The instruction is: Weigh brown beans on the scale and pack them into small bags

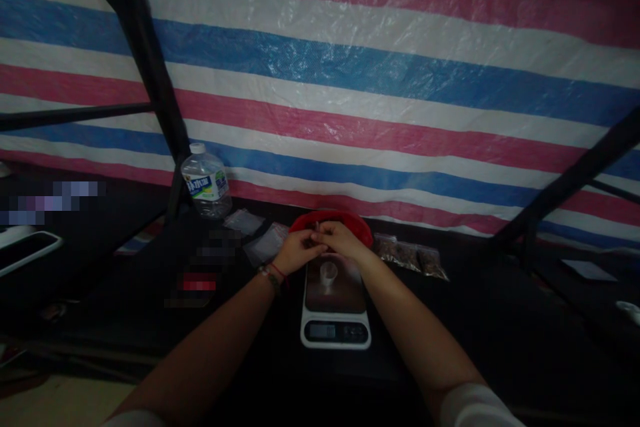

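My left hand point(299, 251), with bracelets at its wrist, and my right hand point(344, 242) meet at the fingertips at the near side of a red bowl point(363, 227). Both are closed in a pinch. Whatever lies between the fingers is too small and dark to name. Just below the hands, a small clear plastic cup point(328, 273) stands on the dark plate of a white digital scale point(336, 337). The scale's display is lit, but its digits are not readable. My hands hide part of the bowl, and its contents cannot be made out.
Left of the bowl lie clear plastic bags point(266, 243), with a large clear bottle point(206, 183) behind them. Several filled bags of brown bits point(411, 255) lie to the right. Dark metal bars point(150, 67) frame the black table, backed by a striped sheet point(350, 80).
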`<state>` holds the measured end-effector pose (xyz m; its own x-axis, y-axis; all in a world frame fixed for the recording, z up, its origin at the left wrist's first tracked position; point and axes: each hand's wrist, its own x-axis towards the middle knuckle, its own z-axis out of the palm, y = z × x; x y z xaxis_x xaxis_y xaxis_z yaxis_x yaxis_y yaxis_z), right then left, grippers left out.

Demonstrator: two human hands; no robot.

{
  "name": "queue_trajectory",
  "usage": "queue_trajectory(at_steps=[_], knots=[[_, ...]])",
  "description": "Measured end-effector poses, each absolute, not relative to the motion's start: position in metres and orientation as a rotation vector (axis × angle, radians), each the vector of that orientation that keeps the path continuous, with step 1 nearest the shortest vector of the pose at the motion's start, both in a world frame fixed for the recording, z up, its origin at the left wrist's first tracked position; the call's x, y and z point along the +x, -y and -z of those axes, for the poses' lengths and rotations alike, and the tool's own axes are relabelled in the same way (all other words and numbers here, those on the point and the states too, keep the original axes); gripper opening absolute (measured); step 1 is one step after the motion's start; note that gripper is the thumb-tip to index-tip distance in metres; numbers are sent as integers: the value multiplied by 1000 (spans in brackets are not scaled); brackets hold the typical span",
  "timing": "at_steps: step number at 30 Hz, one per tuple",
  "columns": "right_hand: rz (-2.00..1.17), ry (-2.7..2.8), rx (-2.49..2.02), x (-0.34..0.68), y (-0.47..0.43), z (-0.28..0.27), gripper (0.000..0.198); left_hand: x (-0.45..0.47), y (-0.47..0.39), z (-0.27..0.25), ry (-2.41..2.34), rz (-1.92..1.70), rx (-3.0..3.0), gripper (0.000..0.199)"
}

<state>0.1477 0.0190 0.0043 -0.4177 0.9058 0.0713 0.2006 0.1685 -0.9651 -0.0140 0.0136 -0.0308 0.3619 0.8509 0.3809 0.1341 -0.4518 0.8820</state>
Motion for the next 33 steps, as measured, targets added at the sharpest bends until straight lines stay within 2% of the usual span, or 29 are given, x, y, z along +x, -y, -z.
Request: queue_trajectory(at_steps=[8,17,23,26,33], knots=[[-1423,1843,-923,151,-13,-13,44,-17,-10,19,-683,-1012,1541,36],[-879,1939,-1184,150,-19,-17,27,-21,-14,14,-1103,-1317,1627,33],[-311,2075,-1110,141,-9,-27,17,-18,-10,11,-1216,-1301,1875,32],[-245,2229,-1116,140,-3,-32,26,-15,-4,11,-1220,-1295,2011,29],[-305,2380,-1286,146,4,-49,17,-23,2,3,-1005,-1350,2307,28]])
